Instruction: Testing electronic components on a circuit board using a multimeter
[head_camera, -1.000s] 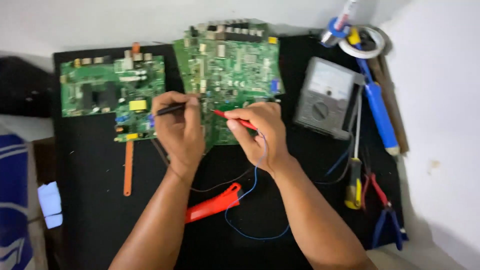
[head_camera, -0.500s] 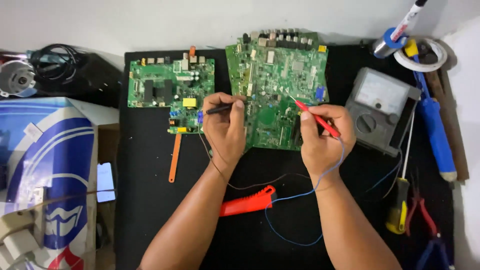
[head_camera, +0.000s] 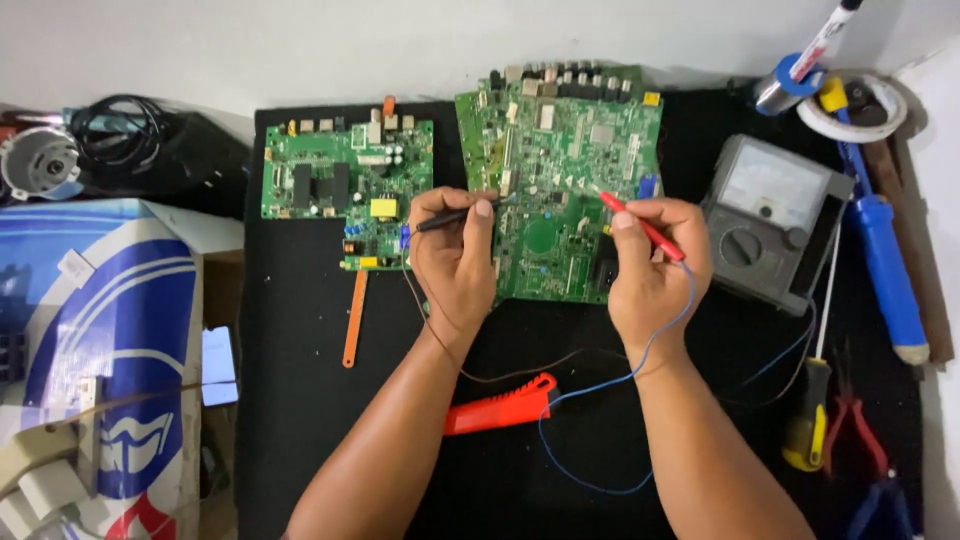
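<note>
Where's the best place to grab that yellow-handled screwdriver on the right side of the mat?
Grip the yellow-handled screwdriver by its thick yellow-and-black handle, coming from above. It lies flat with the handle toward the near edge and the thin shaft pointing away beside the grey meter, so the handle gives the surest hold.

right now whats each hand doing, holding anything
Left hand: closed on the black probe.
Right hand: closed on the red probe, tip on the large circuit board.

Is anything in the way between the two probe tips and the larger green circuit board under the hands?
Nothing visible. The left hand holds the black probe and the right hand the red probe; both tips lie over the bare face of the larger circuit board.
</note>
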